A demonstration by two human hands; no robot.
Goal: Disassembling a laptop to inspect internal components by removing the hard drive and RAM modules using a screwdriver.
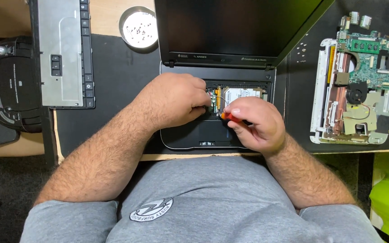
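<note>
At the bottom of the frame sits the person's grey shirt [203,202], both bare forearms reaching up from it toward the centre.

Just above, right of centre, the right hand [255,123] is curled shut around a screwdriver [228,117]; only its orange handle end shows, pinched between thumb and fingertips, and the tip is hidden. Left of it, the left hand [174,101] rests knuckles-up on the laptop [190,135], its fingers bent down into the opened bay; whether they grip anything there cannot be told. The two hands are just beside each other.

The laptop lies at the centre on a black mat [118,72], its keyboard deck removed. Between and above the hands, a silver hard drive [239,93] sits in the bay, with a small green board at its left edge. The dark screen [235,24] stands open beyond it.

Farther up, left of the screen, a round tin [138,27] holds small screws. A detached keyboard [66,51] lies in the upper left, a black radio [12,83] at the left edge. At the right, a stripped white laptop [354,81] shows its green board and fan.
</note>
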